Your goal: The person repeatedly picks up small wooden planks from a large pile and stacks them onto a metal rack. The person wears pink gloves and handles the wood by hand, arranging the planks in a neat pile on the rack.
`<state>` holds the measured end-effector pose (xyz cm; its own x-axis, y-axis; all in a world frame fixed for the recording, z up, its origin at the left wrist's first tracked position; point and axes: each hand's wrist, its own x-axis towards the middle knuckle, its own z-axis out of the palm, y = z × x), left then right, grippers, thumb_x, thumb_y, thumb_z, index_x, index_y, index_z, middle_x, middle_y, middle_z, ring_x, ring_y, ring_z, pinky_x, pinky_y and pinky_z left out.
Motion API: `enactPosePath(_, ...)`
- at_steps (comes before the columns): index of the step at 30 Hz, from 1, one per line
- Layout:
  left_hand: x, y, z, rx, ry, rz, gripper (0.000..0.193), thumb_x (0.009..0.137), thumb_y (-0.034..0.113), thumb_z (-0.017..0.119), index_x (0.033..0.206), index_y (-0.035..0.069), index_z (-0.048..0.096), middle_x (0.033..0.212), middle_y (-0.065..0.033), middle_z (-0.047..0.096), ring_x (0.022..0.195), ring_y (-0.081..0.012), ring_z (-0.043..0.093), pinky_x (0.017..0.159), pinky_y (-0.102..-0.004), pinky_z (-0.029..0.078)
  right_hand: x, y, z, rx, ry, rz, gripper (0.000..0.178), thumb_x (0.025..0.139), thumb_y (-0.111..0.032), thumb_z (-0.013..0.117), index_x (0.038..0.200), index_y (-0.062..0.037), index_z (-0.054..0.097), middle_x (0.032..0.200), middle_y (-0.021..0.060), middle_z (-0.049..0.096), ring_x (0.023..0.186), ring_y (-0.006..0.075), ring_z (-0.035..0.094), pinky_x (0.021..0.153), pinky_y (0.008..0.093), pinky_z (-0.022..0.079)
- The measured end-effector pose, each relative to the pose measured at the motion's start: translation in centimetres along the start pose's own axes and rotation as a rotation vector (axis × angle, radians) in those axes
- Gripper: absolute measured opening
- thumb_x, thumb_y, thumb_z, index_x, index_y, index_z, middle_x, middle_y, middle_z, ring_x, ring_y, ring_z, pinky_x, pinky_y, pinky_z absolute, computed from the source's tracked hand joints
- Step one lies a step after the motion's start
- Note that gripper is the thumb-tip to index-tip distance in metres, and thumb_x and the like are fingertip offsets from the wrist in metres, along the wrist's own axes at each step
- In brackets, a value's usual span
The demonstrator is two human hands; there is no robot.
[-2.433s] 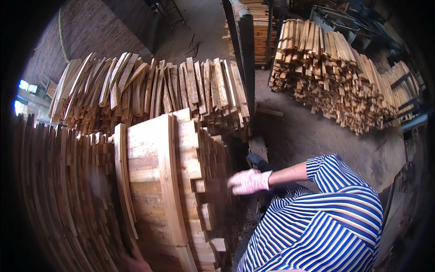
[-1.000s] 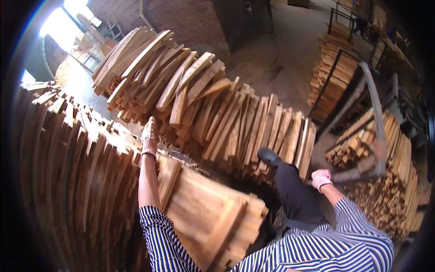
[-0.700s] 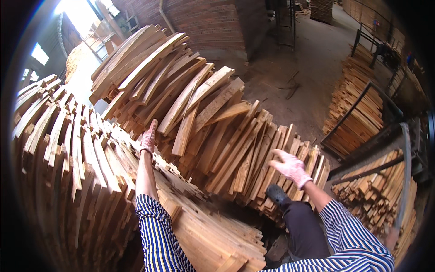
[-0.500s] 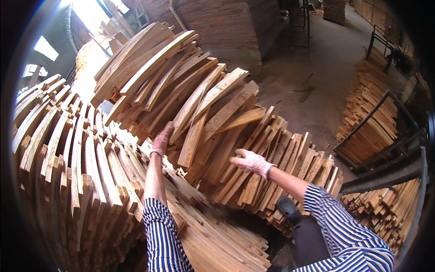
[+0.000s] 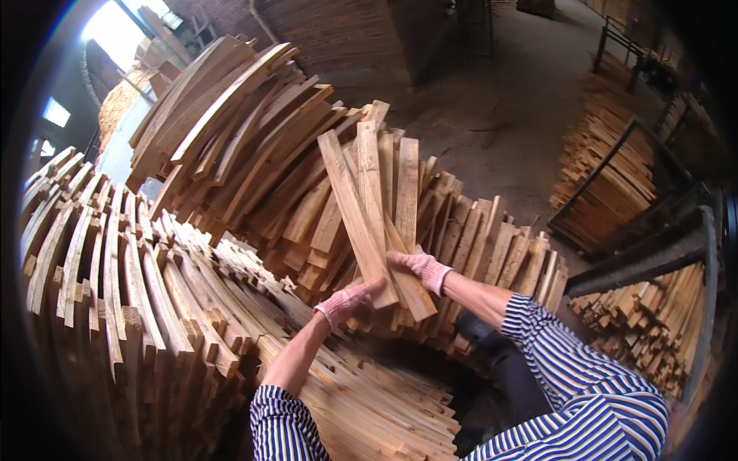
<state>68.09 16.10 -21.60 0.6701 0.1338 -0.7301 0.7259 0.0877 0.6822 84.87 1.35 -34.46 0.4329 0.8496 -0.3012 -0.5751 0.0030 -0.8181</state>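
Note:
Two long wooden slats are caught between my gloved hands in front of me. The left slat leans to the upper left and crosses over another slat behind it. My left hand is closed on their lower ends from the left. My right hand grips them from the right, its fingertips partly hidden behind the wood. Beyond the hands, a further slat stands nearly upright against the long pile of slats. Both hands wear pale pinkish knit gloves.
A wide stack of slats fills the left, and more slats lie below my hands. At the right, metal frames stand by other wood piles. A brick wall rises behind. My dark-trousered leg is beside the pile.
My left hand has moved right and down, and my right hand slightly left. Both have closed on slats, which now stand more upright between them. The view has shifted a little.

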Motion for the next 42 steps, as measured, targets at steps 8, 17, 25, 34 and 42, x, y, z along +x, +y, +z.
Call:
enactPosePath(8, -11.2, 4.7, 11.6, -0.604, -0.106, 0.224, 0.048, 0.091, 0.025, 0.074, 0.13, 0.002, 0.058, 0.111, -0.01, 0.07, 0.097, -0.0225, 0.07, 0.086, -0.0399, 0.061, -16.9, -6.8, 1.5, 0.391, -0.06, 0.373, 0.057, 0.101, -0.042, 0.058, 0.144, -0.0052, 0.05, 0.153, 0.0161, 0.046, 0.134, 0.0265, 0.05, 0.116, 0.0417, 0.037)
enactPosePath(17, -25.9, 3.7, 14.1, -0.117, -0.064, 0.275, 0.057, 0.084, 0.025, 0.083, 0.128, 0.003, 0.057, 0.11, -0.0048, 0.067, 0.099, -0.0141, 0.067, 0.09, -0.0304, 0.057, -23.9, -4.8, 9.9, 0.35, -0.052, 0.054, 0.063, 0.095, -0.024, 0.06, 0.15, -0.0033, 0.036, 0.137, 0.0173, 0.052, 0.109, 0.023, 0.061, 0.088, 0.0386, 0.05)
enactPosePath(25, -41.6, 6.7, 16.2, -0.028, 0.359, 0.768, 0.105, 0.064, 0.021, 0.096, 0.148, 0.005, 0.035, 0.133, -0.0143, 0.059, 0.122, -0.0227, 0.058, 0.102, -0.0396, 0.051, -31.8, -13.5, 22.4, -0.083, -0.159, -0.554, 0.066, 0.093, -0.008, 0.067, 0.149, -0.0028, 0.031, 0.135, 0.0131, 0.059, 0.11, 0.0197, 0.066, 0.089, 0.0295, 0.058)
enactPosePath(34, -58.3, 3.0, 13.8, 0.092, 1.304, 1.209, 0.075, 0.07, 0.017, 0.088, 0.13, -0.006, 0.05, 0.102, -0.0141, 0.072, 0.089, -0.0221, 0.071, 0.08, -0.0349, 0.059, -41.1, -20.0, 42.9, 0.019, -0.544, -0.62, 0.1, 0.068, -0.01, 0.092, 0.148, -0.0091, 0.031, 0.137, 0.0063, 0.055, 0.125, 0.0188, 0.053, 0.108, 0.0389, 0.046)
enactPosePath(42, -55.4, -14.9, 8.7, -0.105, 0.891, 0.962, 0.076, 0.064, 0.012, 0.095, 0.13, 0.008, 0.056, 0.118, -0.001, 0.069, 0.105, -0.0138, 0.065, 0.092, -0.0339, 0.056, -37.8, -9.2, 44.1, -0.629, -0.564, -0.633, 0.044, 0.077, -0.014, 0.082, 0.118, -0.0057, 0.067, 0.102, 0.0097, 0.073, 0.091, 0.0191, 0.068, 0.08, 0.0331, 0.057)
